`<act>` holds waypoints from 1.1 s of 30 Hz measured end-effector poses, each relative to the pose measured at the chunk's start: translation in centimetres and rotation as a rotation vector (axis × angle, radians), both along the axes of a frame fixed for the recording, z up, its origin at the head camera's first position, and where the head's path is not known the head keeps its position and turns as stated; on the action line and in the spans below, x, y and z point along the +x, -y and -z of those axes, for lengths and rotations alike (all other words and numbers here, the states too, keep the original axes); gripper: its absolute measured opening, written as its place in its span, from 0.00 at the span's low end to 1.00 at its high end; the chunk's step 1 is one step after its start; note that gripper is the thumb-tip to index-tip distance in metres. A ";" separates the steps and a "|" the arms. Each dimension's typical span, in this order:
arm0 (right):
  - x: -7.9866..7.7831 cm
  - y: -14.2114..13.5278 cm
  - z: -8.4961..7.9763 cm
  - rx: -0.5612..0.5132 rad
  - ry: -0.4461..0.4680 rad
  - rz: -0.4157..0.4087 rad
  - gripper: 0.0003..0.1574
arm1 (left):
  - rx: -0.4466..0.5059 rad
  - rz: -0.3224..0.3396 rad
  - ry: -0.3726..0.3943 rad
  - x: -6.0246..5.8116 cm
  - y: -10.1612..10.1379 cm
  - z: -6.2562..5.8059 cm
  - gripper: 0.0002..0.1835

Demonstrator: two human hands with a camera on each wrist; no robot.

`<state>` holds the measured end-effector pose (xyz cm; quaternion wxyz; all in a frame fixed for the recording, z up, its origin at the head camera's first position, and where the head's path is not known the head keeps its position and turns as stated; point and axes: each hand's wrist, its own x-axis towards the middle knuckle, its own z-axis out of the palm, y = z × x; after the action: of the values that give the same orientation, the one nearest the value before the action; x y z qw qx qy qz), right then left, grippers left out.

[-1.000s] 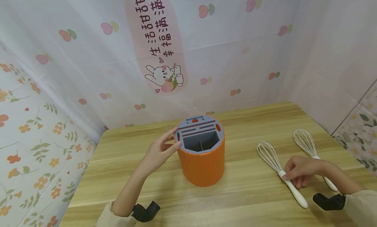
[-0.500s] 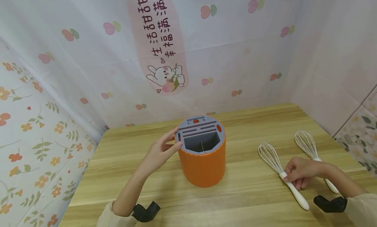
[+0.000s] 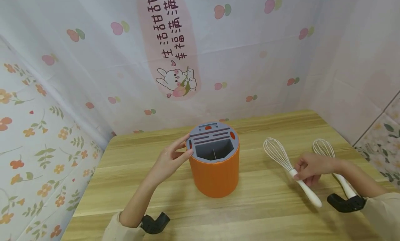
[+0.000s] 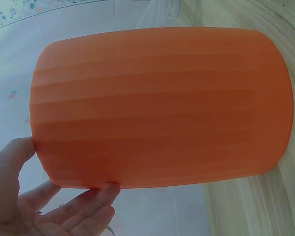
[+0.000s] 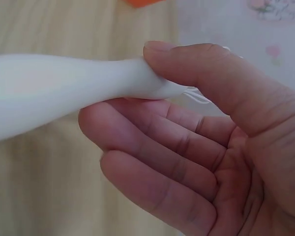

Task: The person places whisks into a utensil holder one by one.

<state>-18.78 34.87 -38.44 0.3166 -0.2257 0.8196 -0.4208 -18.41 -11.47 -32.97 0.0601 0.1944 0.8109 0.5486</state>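
Note:
My right hand (image 3: pixel 312 168) pinches a white whisk (image 3: pixel 304 192) where the handle meets the wires, thumb on one side and fingers on the other. Its pale handle (image 5: pixel 44 88) juts out to the left in the right wrist view. On the table stands an orange round utensil holder (image 3: pixel 215 178) with a grey slotted top. My left hand (image 3: pixel 168 161) touches the holder's left rim, thumb and fingers spread along it. In the left wrist view, the thumb and fingers of that hand (image 4: pixel 54 201) rest against the orange wall (image 4: pixel 162 108).
A second white whisk (image 3: pixel 343 185) lies on the wooden table (image 3: pixel 140 199), partly hidden behind my right wrist. The holder's top has two deep compartments, narrow slots and small holes. A printed curtain (image 3: pixel 243 53) hangs behind the table's far edge.
The whisk in my right hand has come up and shifted a little left, away from the second whisk. My left hand stays at the holder's rim.

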 end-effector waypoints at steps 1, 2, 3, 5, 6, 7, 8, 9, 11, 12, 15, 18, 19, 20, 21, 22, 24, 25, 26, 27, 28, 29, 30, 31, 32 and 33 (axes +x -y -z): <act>-0.2 0.4 -0.6 0.009 -0.009 -0.003 0.12 | -0.001 0.001 0.001 0.0 0.0 0.0 0.30; -0.4 0.8 -1.2 0.020 -0.021 -0.006 0.12 | -0.001 0.002 0.002 0.0 0.0 0.0 0.30; -0.6 1.3 -1.8 0.032 -0.032 -0.012 0.12 | 0.001 -0.002 0.003 0.0 0.0 0.0 0.30; -1.0 2.2 -3.2 0.068 -0.044 -0.017 0.12 | 0.005 -0.005 0.002 0.0 0.0 -0.1 0.30; -1.2 2.6 -4.0 0.089 -0.048 -0.018 0.12 | 0.006 -0.009 0.004 0.0 0.1 -0.1 0.30; -1.4 3.1 -4.8 0.106 -0.056 -0.023 0.12 | 0.007 -0.011 0.004 0.1 0.1 -0.1 0.30; -1.6 3.6 -5.5 0.123 -0.064 -0.025 0.12 | 0.007 -0.013 0.004 0.1 0.1 0.0 0.30; -1.8 4.1 -6.3 0.140 -0.067 -0.026 0.12 | 0.007 -0.012 0.003 0.1 0.1 0.0 0.30; -2.0 5.1 -7.7 0.163 -0.075 -0.032 0.11 | 0.006 -0.007 0.001 0.1 0.1 0.0 0.30; -2.2 5.6 -8.3 0.172 -0.092 -0.042 0.11 | 0.004 -0.008 0.002 0.0 0.1 0.0 0.30; -2.3 7.2 -10.2 0.192 -0.138 -0.075 0.10 | 0.006 -0.004 0.000 0.1 0.0 0.0 0.30; -2.3 8.8 -12.1 0.212 -0.194 -0.120 0.09 | 0.006 -0.001 0.001 0.0 0.0 0.1 0.30; -2.4 9.3 -12.7 0.218 -0.203 -0.135 0.09 | 0.008 0.000 0.002 0.0 0.0 0.1 0.30; -2.4 9.7 -13.3 0.225 -0.214 -0.152 0.08 | 0.008 0.000 0.002 0.0 0.0 0.2 0.30; -2.4 10.2 -13.8 0.234 -0.222 -0.168 0.08 | 0.006 0.000 -0.001 -0.1 0.0 0.2 0.30; -2.5 10.7 -14.3 0.239 -0.229 -0.179 0.08 | 0.006 0.000 -0.001 -0.1 0.0 0.2 0.30; -2.6 11.7 -15.2 0.251 -0.240 -0.196 0.07 | 0.007 -0.002 -0.003 -0.2 0.0 0.2 0.30; -2.7 12.2 -15.6 0.260 -0.252 -0.206 0.07 | 0.008 -0.003 -0.004 -0.2 0.0 0.2 0.30; -2.8 12.7 -15.9 0.269 -0.262 -0.213 0.06 | 0.008 -0.004 -0.005 -0.2 0.0 0.2 0.30; -2.9 13.3 -16.3 0.279 -0.275 -0.227 0.06 | 0.008 -0.005 -0.005 -0.1 0.0 0.2 0.30; -3.0 13.8 -16.6 0.285 -0.285 -0.239 0.05 | 0.009 -0.005 -0.005 -0.1 0.0 0.2 0.30; -3.2 14.4 -17.0 0.295 -0.301 -0.255 0.05 | 0.011 -0.002 -0.008 -0.1 0.0 0.2 0.30; -3.3 15.0 -17.3 0.301 -0.312 -0.272 0.04 | 0.012 0.000 -0.013 -0.1 0.0 0.2 0.30; -3.4 15.6 -17.6 0.308 -0.325 -0.290 0.03 | 0.012 0.000 -0.014 -0.1 0.0 0.2 0.30; -3.6 16.2 -17.9 0.307 -0.337 -0.309 0.03 | 0.014 0.000 -0.016 -0.1 0.0 0.2 0.30; -3.7 16.8 -18.2 0.303 -0.345 -0.329 0.03 | 0.017 0.002 -0.021 -0.1 0.0 0.2 0.30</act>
<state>-22.49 18.06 -20.25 0.2664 -0.3740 0.8674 -0.1918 -18.51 -11.52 -33.21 0.0504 0.2015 0.8065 0.5535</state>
